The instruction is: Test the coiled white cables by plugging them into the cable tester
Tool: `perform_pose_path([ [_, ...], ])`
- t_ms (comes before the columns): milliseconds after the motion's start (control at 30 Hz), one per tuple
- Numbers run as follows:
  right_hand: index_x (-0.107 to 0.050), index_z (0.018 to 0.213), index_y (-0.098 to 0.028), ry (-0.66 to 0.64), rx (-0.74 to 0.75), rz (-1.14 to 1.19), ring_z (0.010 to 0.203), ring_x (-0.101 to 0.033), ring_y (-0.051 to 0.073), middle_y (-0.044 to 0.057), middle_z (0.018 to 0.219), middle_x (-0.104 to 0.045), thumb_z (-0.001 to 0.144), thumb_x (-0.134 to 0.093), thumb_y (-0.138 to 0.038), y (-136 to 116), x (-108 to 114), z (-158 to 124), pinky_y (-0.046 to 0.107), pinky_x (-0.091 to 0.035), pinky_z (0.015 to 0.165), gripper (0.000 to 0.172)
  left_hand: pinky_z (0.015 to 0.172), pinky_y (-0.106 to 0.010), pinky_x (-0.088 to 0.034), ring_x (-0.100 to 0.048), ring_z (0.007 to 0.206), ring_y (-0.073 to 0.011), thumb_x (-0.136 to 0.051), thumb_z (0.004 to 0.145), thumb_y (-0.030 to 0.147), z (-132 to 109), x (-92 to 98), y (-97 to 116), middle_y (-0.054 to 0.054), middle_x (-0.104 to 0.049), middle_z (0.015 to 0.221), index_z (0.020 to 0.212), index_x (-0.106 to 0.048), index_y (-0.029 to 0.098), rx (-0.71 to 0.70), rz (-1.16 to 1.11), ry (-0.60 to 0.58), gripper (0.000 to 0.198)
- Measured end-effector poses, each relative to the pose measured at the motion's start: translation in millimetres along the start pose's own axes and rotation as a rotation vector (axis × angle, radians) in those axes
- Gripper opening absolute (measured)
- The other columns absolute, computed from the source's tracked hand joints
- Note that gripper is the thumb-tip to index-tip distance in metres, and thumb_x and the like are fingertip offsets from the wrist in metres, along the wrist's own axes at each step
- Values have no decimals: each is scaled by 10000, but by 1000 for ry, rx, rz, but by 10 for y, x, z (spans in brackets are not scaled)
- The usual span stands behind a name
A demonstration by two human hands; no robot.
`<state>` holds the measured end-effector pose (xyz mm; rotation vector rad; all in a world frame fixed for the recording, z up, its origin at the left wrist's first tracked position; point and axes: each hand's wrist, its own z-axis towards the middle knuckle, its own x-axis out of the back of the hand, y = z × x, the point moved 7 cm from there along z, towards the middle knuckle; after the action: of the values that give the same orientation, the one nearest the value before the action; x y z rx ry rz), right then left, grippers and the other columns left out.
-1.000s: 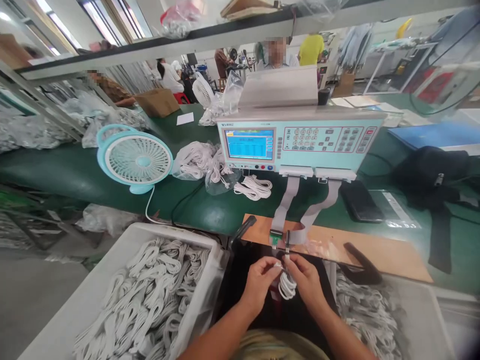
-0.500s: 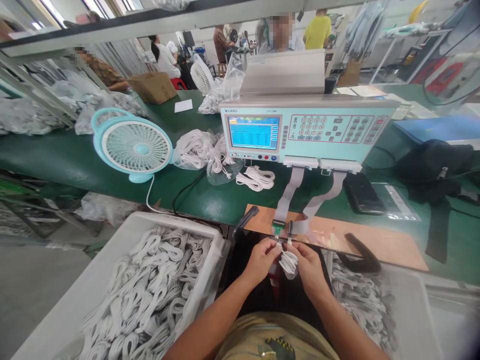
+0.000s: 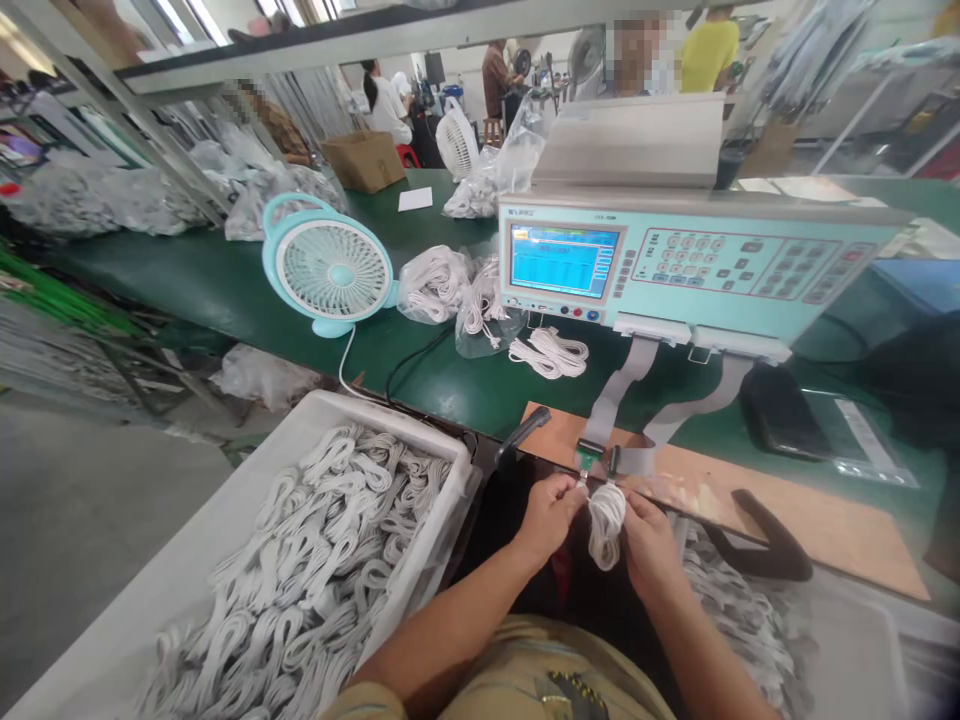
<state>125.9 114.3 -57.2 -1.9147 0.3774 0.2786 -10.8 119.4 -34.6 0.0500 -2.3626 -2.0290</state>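
A coiled white cable [image 3: 606, 528] hangs just below the table's front edge, between my two hands. My left hand [image 3: 551, 512] pinches one end of it at a small green connector board [image 3: 589, 460]. Beside that board is a second dark connector [image 3: 613, 462]; the cable's upper end meets this area, but I cannot see whether it is plugged in. My right hand [image 3: 651, 535] is closed at the coil's right side, fingertips against the strands. Grey ribbon cables [image 3: 624, 385] run from the connectors up to a turquoise tester [image 3: 675, 255] with a lit blue screen.
A white bin [image 3: 405, 420] of coiled cables stands at left, another bin [image 3: 862, 640] at right. On the green table are a turquoise fan [image 3: 334, 265], bagged cables [image 3: 435, 282], a loose coil [image 3: 549, 353] and a phone [image 3: 784, 412]. Black clamp handles [image 3: 525, 435] flank the copper-coloured board [image 3: 817, 530].
The view has swung left, so the scene sits further right. My right hand has drawn slightly away from the dark connector, and the coil hangs more plainly. My left hand keeps its pinch.
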Motion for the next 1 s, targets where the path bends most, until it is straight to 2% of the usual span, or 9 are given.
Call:
perform_pose_path([
  [167,-715,789,-180,18,7,-11,696,-603,217,30,730,-680,590,-779,-282,-8,11,-4,269,-464,596,233,545,-210,-319,-384,563,-92,-562,742,321,4,-9,-3,28,-434,548,563,-529,133,25,-64,14,262],
  [300,-718,788,-189,8,10,-40,696,-606,219,30,740,-687,595,-770,-299,-42,-22,-13,275,-471,598,228,519,-209,-318,-375,513,-79,-579,729,379,-34,-57,-79,36,-439,531,591,-547,132,108,-241,67,285],
  [533,-711,781,-192,55,4,-43,720,-613,218,31,763,-692,548,-794,-301,-7,54,16,268,-480,590,271,517,-214,-339,-423,513,-89,-614,682,428,-52,-109,-69,14,-500,533,593,-588,123,161,-349,153,319],
  [667,-708,800,-191,47,-12,-39,733,-619,223,34,770,-692,540,-798,-293,50,83,58,286,-494,612,294,548,-220,-368,-469,544,-98,-629,657,401,-34,-119,-41,-17,-578,596,547,-570,124,136,-437,205,304],
  [867,-707,796,-188,41,-5,-28,769,-618,231,35,772,-690,517,-799,-242,64,97,68,293,-500,634,299,570,-227,-396,-519,589,-121,-634,652,405,-53,-123,-54,-33,-617,646,553,-585,129,147,-461,217,297],
  [1000,-703,763,-184,48,-10,-52,737,-614,221,33,741,-687,513,-788,-253,28,88,67,297,-497,632,273,563,-223,-388,-482,551,-101,-630,667,380,-34,-138,-74,-13,-582,589,592,-605,119,148,-420,212,273],
])
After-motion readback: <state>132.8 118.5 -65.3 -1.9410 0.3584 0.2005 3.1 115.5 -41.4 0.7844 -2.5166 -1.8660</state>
